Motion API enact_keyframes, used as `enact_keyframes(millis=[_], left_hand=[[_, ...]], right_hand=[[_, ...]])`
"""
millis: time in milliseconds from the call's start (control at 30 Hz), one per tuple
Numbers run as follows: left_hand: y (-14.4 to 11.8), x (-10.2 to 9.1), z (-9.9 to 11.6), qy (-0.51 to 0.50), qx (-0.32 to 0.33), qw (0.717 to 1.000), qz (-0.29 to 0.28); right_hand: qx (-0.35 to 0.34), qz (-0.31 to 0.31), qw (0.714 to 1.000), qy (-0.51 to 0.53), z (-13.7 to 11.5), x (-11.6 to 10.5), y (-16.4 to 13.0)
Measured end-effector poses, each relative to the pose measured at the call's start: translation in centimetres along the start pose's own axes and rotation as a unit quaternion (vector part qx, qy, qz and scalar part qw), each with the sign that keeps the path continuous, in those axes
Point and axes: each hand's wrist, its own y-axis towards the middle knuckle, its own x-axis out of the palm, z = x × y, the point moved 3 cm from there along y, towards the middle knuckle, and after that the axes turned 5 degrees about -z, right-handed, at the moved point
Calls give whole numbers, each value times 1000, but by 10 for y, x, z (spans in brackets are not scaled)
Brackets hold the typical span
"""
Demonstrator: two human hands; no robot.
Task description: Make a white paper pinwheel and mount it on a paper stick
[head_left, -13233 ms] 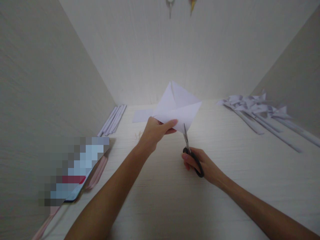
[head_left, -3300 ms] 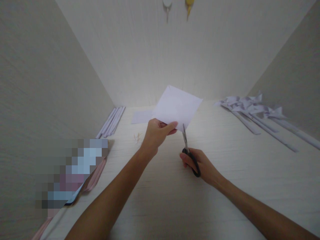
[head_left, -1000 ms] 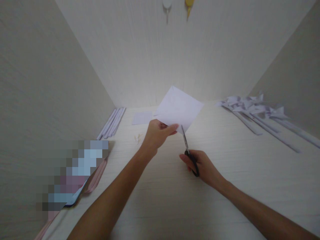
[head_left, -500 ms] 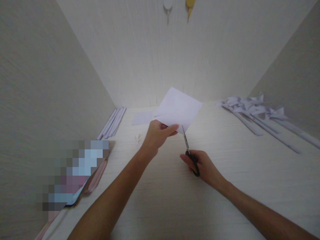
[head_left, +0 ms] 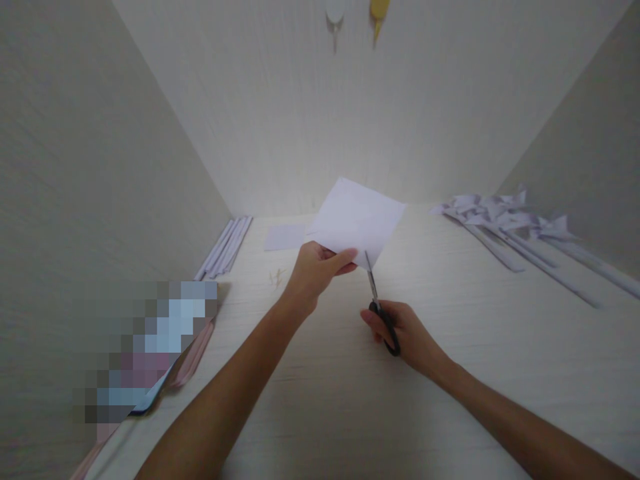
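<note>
My left hand (head_left: 323, 270) pinches the lower left edge of a white square sheet of paper (head_left: 357, 217), thumb on top and fingers beneath. The sheet is held above the table, turned corner-on. In my right hand (head_left: 400, 333) is a pair of scissors (head_left: 374, 293) with black handles, fingers wrapped round them. The blades point up and lie at the paper's lower corner, just right of my left thumb. Whether the blades are spread or closed is hard to make out.
Rolled white paper sticks (head_left: 227, 247) lie at the left back, near a flat paper piece (head_left: 284, 237) and small toothpick-like bits (head_left: 277, 277). A pixelated object (head_left: 165, 353) leans at left. Paper pinwheels on sticks (head_left: 500, 220) lie at right. Hooks (head_left: 379, 10) hang on the wall.
Almost nothing differs. The sheet has tilted very slightly and its upper corner sits a touch lower; the scissors remain at the same corner.
</note>
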Motion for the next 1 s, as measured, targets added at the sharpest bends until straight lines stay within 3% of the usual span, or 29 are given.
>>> enact_keyframes(millis=[300,1000], left_hand=[[-2,3,-2,32,-21,998,-39],[-5,10,-7,56,-40,997,-46]], right_hand=[[6,7,999,36,-2,0,1],[-4,32,999,28,-5,-1,0]])
